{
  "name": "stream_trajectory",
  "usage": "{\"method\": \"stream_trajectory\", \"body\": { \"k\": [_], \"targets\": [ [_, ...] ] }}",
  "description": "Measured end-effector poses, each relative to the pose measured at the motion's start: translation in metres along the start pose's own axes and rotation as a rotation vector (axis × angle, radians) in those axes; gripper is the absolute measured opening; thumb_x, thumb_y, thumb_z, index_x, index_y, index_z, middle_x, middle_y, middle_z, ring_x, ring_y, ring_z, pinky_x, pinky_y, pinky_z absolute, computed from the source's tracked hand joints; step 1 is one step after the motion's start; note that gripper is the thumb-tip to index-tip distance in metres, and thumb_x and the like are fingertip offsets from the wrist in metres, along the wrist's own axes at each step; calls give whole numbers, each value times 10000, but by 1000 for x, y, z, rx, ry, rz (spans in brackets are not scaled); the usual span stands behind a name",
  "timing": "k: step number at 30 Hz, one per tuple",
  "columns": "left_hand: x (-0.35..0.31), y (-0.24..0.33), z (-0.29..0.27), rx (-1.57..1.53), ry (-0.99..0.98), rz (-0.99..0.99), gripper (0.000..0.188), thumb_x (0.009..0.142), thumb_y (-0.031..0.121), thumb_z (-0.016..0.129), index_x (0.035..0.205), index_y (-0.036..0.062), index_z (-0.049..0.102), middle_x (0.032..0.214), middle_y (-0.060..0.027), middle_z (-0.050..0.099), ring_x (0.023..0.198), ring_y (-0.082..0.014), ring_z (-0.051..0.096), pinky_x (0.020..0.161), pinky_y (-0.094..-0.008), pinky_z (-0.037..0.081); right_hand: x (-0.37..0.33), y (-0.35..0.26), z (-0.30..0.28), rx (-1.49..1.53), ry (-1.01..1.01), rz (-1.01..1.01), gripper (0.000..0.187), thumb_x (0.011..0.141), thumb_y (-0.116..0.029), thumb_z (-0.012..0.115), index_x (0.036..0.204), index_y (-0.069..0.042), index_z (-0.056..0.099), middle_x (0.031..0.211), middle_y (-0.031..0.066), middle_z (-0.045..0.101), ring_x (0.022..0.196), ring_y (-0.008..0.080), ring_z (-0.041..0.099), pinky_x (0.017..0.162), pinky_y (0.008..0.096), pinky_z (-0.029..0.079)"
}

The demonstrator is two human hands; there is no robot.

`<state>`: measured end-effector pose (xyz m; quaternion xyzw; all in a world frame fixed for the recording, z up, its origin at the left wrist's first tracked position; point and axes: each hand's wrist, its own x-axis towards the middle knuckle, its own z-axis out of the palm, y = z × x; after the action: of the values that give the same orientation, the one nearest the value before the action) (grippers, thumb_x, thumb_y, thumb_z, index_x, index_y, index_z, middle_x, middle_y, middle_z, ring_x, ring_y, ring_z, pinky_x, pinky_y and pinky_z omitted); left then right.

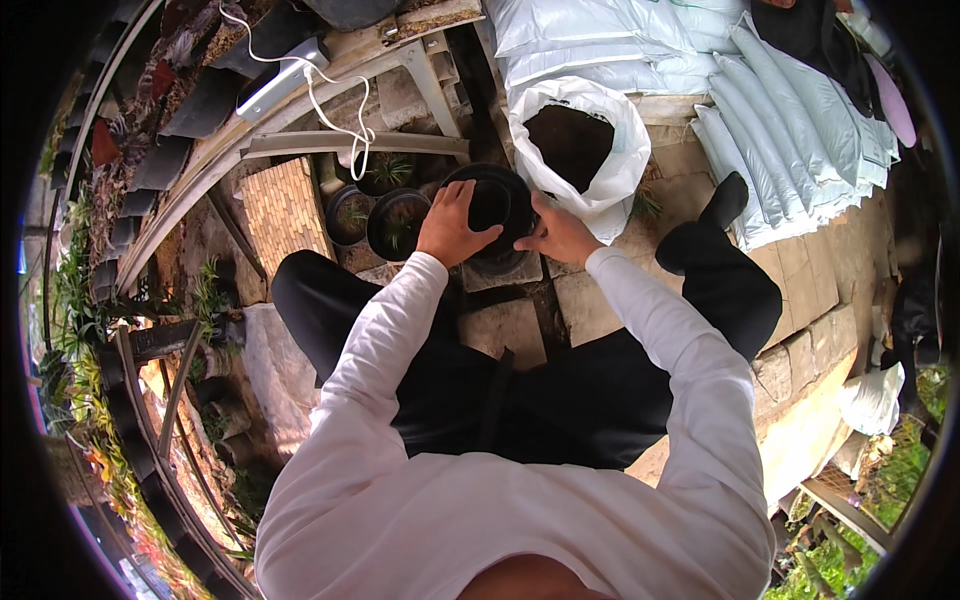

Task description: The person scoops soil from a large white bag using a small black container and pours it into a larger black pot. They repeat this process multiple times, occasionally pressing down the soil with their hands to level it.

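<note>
A round black plant pot point(490, 203) sits in front of me, nested in or resting on a wider black pot or basin point(500, 262). My left hand point(456, 226) grips the smaller pot's left side, fingers over the rim and thumb towards the middle. On the right, my right hand point(562, 232) holds the edge of the black pots with thumb and fingers; some fingertips are hidden. Just beyond it stands an open white sack point(632, 165) of dark soil point(568, 148). Left of my left hand are black pots with small spiky plants point(398, 226).
Filled white bags point(600, 40) are stacked at the far side, with more leaning bags point(790, 130) at the right. A white cable point(318, 98) hangs from a metal frame point(350, 143). A patterned block point(288, 215) stands left of the pots. Paving bricks point(505, 328) lie between my legs.
</note>
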<state>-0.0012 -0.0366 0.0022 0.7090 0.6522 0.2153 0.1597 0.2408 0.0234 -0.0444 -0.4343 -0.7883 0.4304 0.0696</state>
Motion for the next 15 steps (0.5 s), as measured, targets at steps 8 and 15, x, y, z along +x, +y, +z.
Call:
{"method": "stream_trajectory", "body": {
  "k": [8,15],
  "targets": [
    [3,4,6,52,11,66,941,785,435,852,1496,-49,471,1411,-247,576,1347,-427,530,1145,-478,456,-1,0,1,50,13,-11,983,839,-481,869,1534,-7,359,909,168,744,919,362,734,827,445,556],
    [1,9,6,13,-40,-15,930,783,419,855,1504,-32,478,1448,-248,559,1355,-424,525,1155,-477,452,3,9,6,15,21,-12,1012,832,-497,872,1541,-9,341,916,173,740,946,359,736,838,448,558]
  ]
}}
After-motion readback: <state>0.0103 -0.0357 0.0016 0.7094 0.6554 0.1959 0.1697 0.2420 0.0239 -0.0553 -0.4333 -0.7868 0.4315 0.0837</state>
